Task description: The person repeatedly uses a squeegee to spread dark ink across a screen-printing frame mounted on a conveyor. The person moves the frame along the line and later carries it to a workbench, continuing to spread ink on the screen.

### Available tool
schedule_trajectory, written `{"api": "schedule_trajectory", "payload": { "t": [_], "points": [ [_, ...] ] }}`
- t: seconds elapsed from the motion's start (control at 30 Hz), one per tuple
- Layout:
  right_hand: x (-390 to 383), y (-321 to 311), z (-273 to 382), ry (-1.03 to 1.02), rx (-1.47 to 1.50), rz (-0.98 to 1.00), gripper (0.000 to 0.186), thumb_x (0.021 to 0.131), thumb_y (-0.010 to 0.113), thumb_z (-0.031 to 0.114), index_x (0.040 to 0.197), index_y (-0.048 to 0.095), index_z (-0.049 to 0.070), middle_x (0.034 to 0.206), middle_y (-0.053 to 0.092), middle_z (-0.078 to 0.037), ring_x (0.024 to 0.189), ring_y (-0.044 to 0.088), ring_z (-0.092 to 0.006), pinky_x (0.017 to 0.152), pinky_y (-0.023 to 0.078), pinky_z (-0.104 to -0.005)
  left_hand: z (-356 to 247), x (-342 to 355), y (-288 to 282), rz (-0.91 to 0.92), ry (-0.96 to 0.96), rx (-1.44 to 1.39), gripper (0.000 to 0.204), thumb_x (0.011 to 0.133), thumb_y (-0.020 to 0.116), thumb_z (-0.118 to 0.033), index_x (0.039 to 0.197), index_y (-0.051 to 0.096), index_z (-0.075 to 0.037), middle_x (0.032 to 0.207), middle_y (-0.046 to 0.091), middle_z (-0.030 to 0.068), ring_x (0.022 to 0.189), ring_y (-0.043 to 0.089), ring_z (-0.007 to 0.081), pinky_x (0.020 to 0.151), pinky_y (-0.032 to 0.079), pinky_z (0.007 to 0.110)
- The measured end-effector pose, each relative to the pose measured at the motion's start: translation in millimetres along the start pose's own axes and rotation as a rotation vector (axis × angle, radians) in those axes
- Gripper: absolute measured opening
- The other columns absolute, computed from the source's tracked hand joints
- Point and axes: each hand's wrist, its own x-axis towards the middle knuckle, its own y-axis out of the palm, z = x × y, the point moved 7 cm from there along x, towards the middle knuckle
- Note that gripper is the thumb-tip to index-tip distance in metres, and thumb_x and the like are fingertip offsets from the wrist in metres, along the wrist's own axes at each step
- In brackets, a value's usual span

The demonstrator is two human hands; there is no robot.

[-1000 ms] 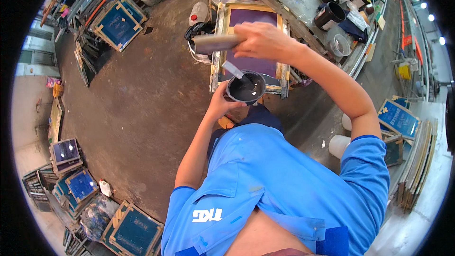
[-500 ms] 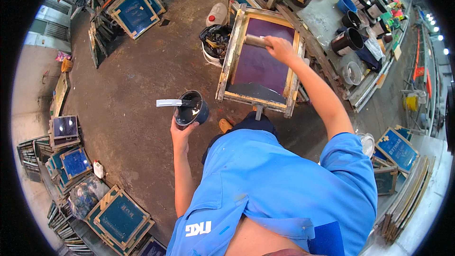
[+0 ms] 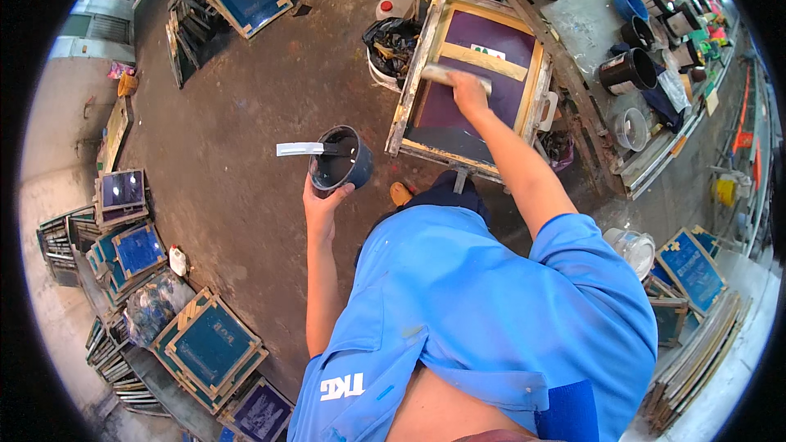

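My left hand [image 3: 325,200] cupped a dark ink pot [image 3: 341,160] from beneath, a pale spatula [image 3: 304,148] resting across its rim. My right hand [image 3: 467,90] gripped the squeegee [image 3: 453,76] on the wooden-framed purple screen [image 3: 473,86].

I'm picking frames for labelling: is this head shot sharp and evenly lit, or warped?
Head view: strong fisheye, black corners, the bench edge bowing at the rim; soft even daylight, faint shadows; mild glare on the floor; right hand and squeegee slightly blurred; left hand and ink pot sharp.

Stained brown concrete floor [image 3: 237,115]; stacked blue framed screens [image 3: 209,348] around edges; cluttered grey table [image 3: 589,20] at right.
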Motion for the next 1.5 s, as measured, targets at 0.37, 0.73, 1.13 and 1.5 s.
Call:
{"api": "schedule_trajectory", "payload": {
  "t": [0.37, 0.73, 1.13, 1.5],
  "points": [
    [-85.1, -6.4, 35.9, -0.422, 0.056, 0.234, 0.035, 0.084, 0.057, 0.000, 0.116, 0.070, 0.006, 0.117, 0.072, -0.014, 0.113, 0.065, -0.0322, 0.098, 0.050, -0.0449, 34.2, 29.0, 35.2, 0.127, -0.016, -0.019, 0.090, 0.068, 0.089, -0.001, 0.146, 0.044, -0.003, 0.136, 0.059, 0.0088, 0.124, 0.059, 0.0224, 0.105, 0.048, 0.036],
    [-124.2, -71.5, -13.1, -0.184, 0.035, 0.282, 0.041, 0.080, 0.072, 0.002, 0.120, 0.067, 0.008, 0.114, 0.064, -0.013, 0.106, 0.060, -0.0361, 0.095, 0.049, -0.0437, 99.3, 59.5, 64.8, 0.187, 0.032, 0.103, 0.093, 0.062, 0.094, -0.007, 0.143, 0.048, -0.003, 0.131, 0.063, 0.0093, 0.120, 0.062, 0.0216, 0.104, 0.049, 0.037],
    [-48.5, -27.1, -35.9, 0.203, 0.163, 0.367, 0.042, 0.077, 0.082, 0.017, 0.116, 0.072, 0.004, 0.112, 0.072, -0.021, 0.105, 0.068, -0.0384, 0.092, 0.055, -0.0451, 109.0, 40.1, 54.0, 0.165, -0.040, 0.207, 0.088, 0.066, 0.093, -0.007, 0.142, 0.049, -0.002, 0.130, 0.064, 0.0108, 0.119, 0.064, 0.0219, 0.104, 0.050, 0.037],
    [-48.6, 74.5, -85.4, 0.307, 0.346, 0.990, 0.044, 0.080, 0.086, 0.025, 0.118, 0.073, 0.006, 0.105, 0.075, -0.005, 0.097, 0.067, -0.0170, 0.086, 0.053, -0.0357, 109.4, 31.1, 63.4, 0.148, -0.148, 0.196, 0.094, 0.064, 0.092, -0.006, 0.146, 0.045, -0.002, 0.136, 0.061, 0.0105, 0.126, 0.059, 0.0225, 0.108, 0.047, 0.039]
  ]
}}
